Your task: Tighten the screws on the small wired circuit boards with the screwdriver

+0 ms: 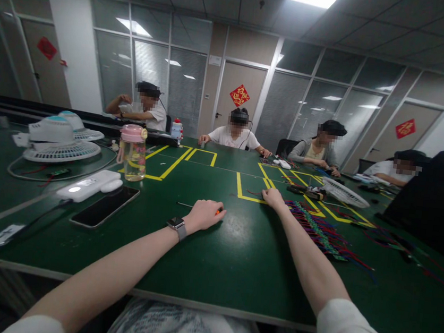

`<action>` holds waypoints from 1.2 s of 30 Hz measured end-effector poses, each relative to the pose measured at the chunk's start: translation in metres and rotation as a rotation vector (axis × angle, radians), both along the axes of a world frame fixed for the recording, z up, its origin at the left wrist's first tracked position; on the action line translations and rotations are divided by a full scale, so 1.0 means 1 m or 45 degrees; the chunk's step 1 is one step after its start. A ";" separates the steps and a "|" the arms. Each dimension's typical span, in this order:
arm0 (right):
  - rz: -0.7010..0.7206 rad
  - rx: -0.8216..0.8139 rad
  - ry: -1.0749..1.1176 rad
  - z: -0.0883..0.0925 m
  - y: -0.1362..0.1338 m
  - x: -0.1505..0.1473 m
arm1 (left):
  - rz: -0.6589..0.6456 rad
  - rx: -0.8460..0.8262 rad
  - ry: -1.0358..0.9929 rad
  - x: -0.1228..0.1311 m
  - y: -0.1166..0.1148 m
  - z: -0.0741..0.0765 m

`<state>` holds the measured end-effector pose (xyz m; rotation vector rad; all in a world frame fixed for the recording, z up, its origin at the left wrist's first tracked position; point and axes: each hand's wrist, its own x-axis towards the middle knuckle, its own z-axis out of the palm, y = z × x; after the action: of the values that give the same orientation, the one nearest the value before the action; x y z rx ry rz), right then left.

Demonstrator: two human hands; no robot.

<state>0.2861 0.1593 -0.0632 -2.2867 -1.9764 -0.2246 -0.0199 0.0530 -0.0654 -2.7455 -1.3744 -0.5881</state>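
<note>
My left hand (203, 215) rests on the green table (203, 260) with its fingers curled over a thin tool that has an orange handle (219, 210); its metal shaft sticks out to the left. A smartwatch (177, 226) sits on that wrist. My right hand (272, 197) lies further out, fingers curled down at the near end of a strip of multicoloured wires (315, 228). What its fingers hold, if anything, is hidden.
A black phone (104, 206), a white power bank (89, 185), a pink-lidded bottle (132, 152) and white fans (58, 143) stand at left. Yellow tape boxes (249, 188) mark the table. Several people sit along the far side. Loose wires (397, 250) lie at right.
</note>
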 end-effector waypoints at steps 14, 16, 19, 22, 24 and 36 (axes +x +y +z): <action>0.123 0.183 0.057 -0.005 -0.005 -0.047 | 0.013 -0.002 0.015 0.001 -0.001 0.000; 0.116 0.206 0.107 -0.006 -0.006 -0.050 | 0.013 -0.010 0.013 0.001 -0.001 0.001; 0.067 0.247 0.204 -0.008 -0.007 -0.055 | 0.013 -0.024 0.009 0.000 -0.001 0.001; 0.024 0.285 0.323 -0.009 -0.008 -0.058 | 0.012 -0.030 0.009 0.000 -0.002 0.002; 0.029 0.304 0.409 -0.010 -0.010 -0.061 | 0.013 -0.026 0.007 0.000 -0.002 0.003; 0.530 0.262 1.054 -0.017 -0.054 -0.097 | 0.087 0.071 -0.011 0.003 -0.009 0.010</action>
<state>0.1892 0.1056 -0.0806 -1.4268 -1.7742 0.4586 -0.0168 0.0444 -0.0551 -2.6446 -1.4242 -0.6259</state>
